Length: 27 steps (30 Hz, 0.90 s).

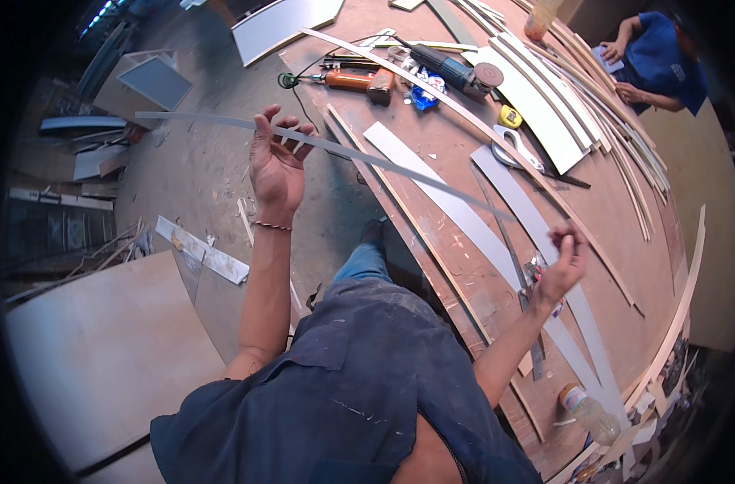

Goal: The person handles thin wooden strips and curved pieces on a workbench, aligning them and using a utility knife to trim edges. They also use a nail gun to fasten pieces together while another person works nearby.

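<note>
My left hand (279,165) is raised over the floor beside the table, a long, thin pale-grey strip (384,163) resting between its thumb and bent fingers. The strip runs from far left across to the right over the table. Above the tabletop, my right hand (563,266) has its fingers curled together, slightly blurred, near the strip's right end; whether they hold anything is unclear. Beneath lie two long white strips (440,198) (509,189) and a metal ruler (509,246). A small red-and-white item, partly hidden, sits by my right wrist.
On the table (456,242) lie an angle grinder (452,68), an orange-handled tool (347,79), a yellow tape measure (509,117), wood strips (626,153) and a plastic bottle (589,413). Another person (666,64) works at far right. A large board (109,347) stands at left.
</note>
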Available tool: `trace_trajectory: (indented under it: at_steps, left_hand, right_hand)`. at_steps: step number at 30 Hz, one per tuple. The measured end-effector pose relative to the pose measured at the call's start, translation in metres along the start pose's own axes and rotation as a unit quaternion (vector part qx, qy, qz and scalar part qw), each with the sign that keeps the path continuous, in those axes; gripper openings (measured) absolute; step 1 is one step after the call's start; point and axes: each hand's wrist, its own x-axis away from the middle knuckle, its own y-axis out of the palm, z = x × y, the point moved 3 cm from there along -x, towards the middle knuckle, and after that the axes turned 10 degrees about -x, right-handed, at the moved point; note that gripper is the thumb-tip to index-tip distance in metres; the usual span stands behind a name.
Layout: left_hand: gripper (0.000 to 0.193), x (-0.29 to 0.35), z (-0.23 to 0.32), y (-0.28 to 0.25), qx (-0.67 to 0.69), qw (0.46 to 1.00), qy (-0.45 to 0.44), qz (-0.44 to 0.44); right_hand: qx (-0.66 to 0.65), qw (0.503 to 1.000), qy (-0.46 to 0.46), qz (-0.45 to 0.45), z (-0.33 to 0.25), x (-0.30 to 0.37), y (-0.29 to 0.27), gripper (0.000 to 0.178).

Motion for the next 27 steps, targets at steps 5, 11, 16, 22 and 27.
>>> trace_trajectory:
  at_steps: [5, 11, 16, 22, 27]
  left_hand:
    - [0.042, -0.017, -0.071, 0.032, 0.030, 0.981, -0.165, -0.099]
    - [0.042, -0.095, -0.133, 0.060, 0.061, 0.900, -0.281, -0.328]
    - [0.037, -0.226, -0.129, -0.017, 0.018, 0.927, -0.248, -0.282]
    - [0.031, -0.289, -0.145, -0.110, -0.313, 0.850, -0.244, -0.346]
    - [0.042, -0.292, -0.170, -0.141, -0.416, 0.753, -0.176, -0.479]
  right_hand:
    - [0.219, 0.928, -0.242, -0.182, -0.084, 0.032, 0.148, 0.034]
    - [0.309, 0.923, -0.140, -0.182, -0.012, 0.022, 0.262, 0.028]
    - [0.396, 0.890, -0.132, -0.182, -0.016, 0.028, 0.267, 0.019]
    - [0.415, 0.899, -0.012, -0.138, 0.046, 0.079, 0.255, 0.018]
    - [0.406, 0.905, 0.064, -0.109, 0.076, 0.101, 0.273, 0.019]
